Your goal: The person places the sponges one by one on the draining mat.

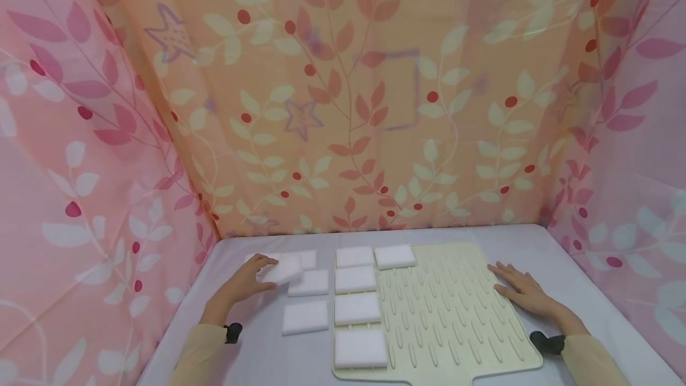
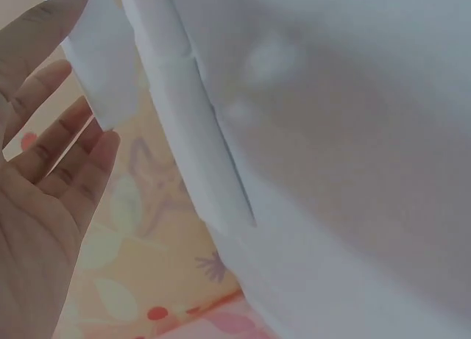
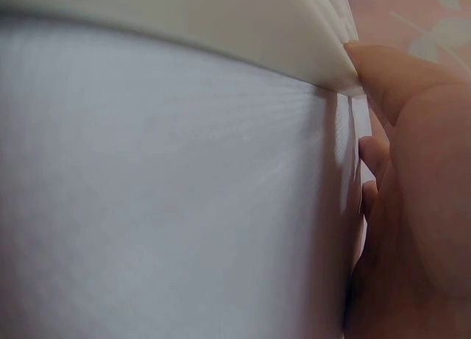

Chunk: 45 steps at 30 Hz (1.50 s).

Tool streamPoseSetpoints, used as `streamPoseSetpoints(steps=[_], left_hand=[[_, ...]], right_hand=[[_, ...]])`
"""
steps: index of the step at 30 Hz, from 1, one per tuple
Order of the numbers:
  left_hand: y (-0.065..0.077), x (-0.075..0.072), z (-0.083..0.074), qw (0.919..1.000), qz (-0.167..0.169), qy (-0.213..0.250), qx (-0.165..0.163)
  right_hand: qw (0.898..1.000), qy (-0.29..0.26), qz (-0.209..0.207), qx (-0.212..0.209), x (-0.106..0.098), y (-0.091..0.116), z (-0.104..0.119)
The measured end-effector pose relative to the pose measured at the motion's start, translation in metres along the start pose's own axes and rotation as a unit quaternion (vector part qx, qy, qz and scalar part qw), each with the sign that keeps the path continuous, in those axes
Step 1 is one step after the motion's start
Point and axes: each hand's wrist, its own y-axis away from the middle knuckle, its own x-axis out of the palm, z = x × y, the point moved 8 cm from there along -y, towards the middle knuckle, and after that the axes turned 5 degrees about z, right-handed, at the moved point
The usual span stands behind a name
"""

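My left hand (image 1: 241,285) pinches a white sponge (image 1: 286,269), a flat rectangular block, between thumb and fingers. It is raised over the table, left of the board; the left wrist view shows the sponge (image 2: 110,59) at the fingertips. Several similar sponges (image 1: 305,318) lie on the table beside and behind it. A pale yellow board (image 1: 439,308) with raised oval ridges carries several more sponges (image 1: 360,347), in a column along its left edge plus one at the back. My right hand (image 1: 525,292) rests at the board's right edge, thumb touching the rim (image 3: 324,59) in the right wrist view.
A white-covered table (image 1: 257,356) bears everything. Floral curtains (image 1: 343,106) stand behind it and on both sides. The board's handle (image 1: 442,381) points toward me at the near edge. Dark bands (image 1: 548,343) circle both wrists.
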Motion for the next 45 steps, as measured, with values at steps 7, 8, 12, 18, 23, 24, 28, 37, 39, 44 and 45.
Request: streamPoseSetpoints(steps=[7,8,12,18,23,24,28,37,39,44,45], left_hand=[[-0.014,0.011,-0.022,0.9994,-0.001,-0.004,0.034],[-0.016,0.013,-0.024,0.9993,0.000,-0.003,0.037],[-0.024,0.020,-0.037,0.9991,0.003,0.003,0.043],[-0.035,0.026,-0.058,0.9978,-0.001,0.015,0.065],[-0.044,0.035,-0.071,0.9968,0.001,0.016,0.078],[-0.046,0.037,-0.073,0.9967,0.003,0.016,0.079],[-0.053,0.047,-0.084,0.9957,0.008,0.011,0.091],[-0.066,0.063,-0.118,0.9917,0.020,-0.017,0.126],[-0.069,0.066,-0.123,0.9918,0.026,-0.019,0.123],[-0.077,0.074,-0.139,0.9893,0.030,-0.033,0.139],[-0.078,0.076,-0.142,0.9882,0.029,-0.040,0.145]], right_hand=[[1.000,-0.005,0.000,0.000,0.000,0.000,-0.001],[1.000,-0.007,0.001,0.000,0.000,0.000,-0.001],[1.000,-0.008,0.004,0.003,0.000,0.000,-0.001],[1.000,-0.011,0.006,0.006,-0.002,0.000,0.001],[1.000,-0.008,0.002,0.002,-0.003,-0.001,0.001],[1.000,-0.007,0.001,0.001,-0.003,-0.001,0.001],[1.000,-0.006,0.002,-0.001,-0.002,-0.003,0.001],[1.000,-0.011,0.000,0.000,0.001,-0.001,-0.003],[1.000,-0.010,-0.004,-0.004,0.002,0.000,-0.003],[1.000,-0.009,-0.006,-0.009,0.002,0.001,-0.003],[1.000,-0.009,-0.006,-0.009,0.001,0.001,-0.003]])
